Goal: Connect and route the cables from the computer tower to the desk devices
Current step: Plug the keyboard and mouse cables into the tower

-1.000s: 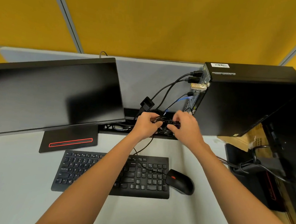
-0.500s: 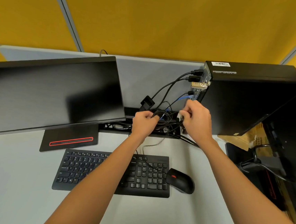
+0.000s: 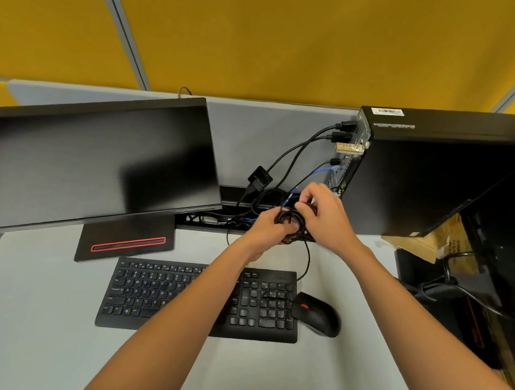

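black cable bundle (image 3: 291, 221) in left grip (image 3: 267, 230), right grip (image 3: 323, 213) pinching above

In front of me stands a yellow partition wall (image 3: 265, 32), split by slanted grey metal strips (image 3: 121, 24). Below it runs a low grey divider panel (image 3: 257, 122) along the back of the pale grey surface (image 3: 34, 314) I work at. A dark slot (image 3: 234, 192) runs along the rear edge of the surface. To my right it is dim, with a brown cardboard box (image 3: 424, 242) beside dark furniture (image 3: 502, 250). The light is even and soft
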